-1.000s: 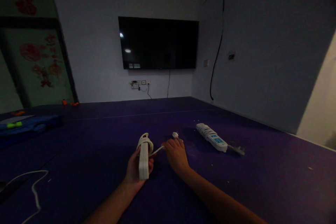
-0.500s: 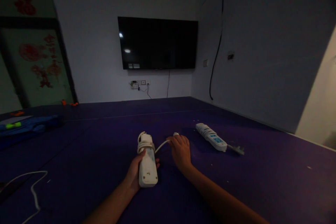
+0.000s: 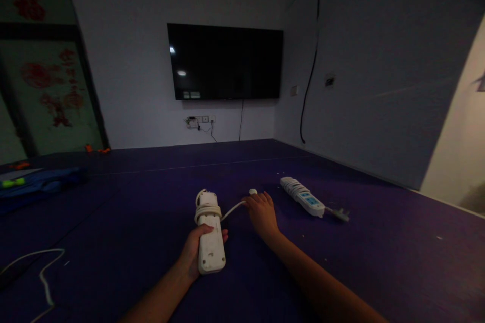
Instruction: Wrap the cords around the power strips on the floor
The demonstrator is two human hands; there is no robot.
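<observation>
A white power strip (image 3: 212,252) points away from me with its screwed underside up, its cord wound several times around the far half. My left hand (image 3: 192,250) is closed around its near half, thumb on top and fingertips showing at the right side. From the windings a loose length of white cord (image 3: 232,210) runs across to my right hand (image 3: 262,216), whose fingers are closed on it. A white end piece, probably the plug (image 3: 252,191), sticks out beyond those fingers. Farther right lies a second power strip (image 3: 311,202) with blue sockets, its cord wrapped around it and its plug (image 3: 339,214) trailing.
The purple surface (image 3: 170,282) carries a white cable (image 3: 46,282) at the left and a folded blue cloth (image 3: 53,179) behind it. Small orange objects (image 3: 89,148) lie near the door. A television (image 3: 227,63) hangs on the far wall; a black cable (image 3: 311,75) dangles at the right.
My left thumb has slid slightly toward me along the strip, away from the windings. My right hand keeps its grip on the cord. The whole view has shifted a little.
</observation>
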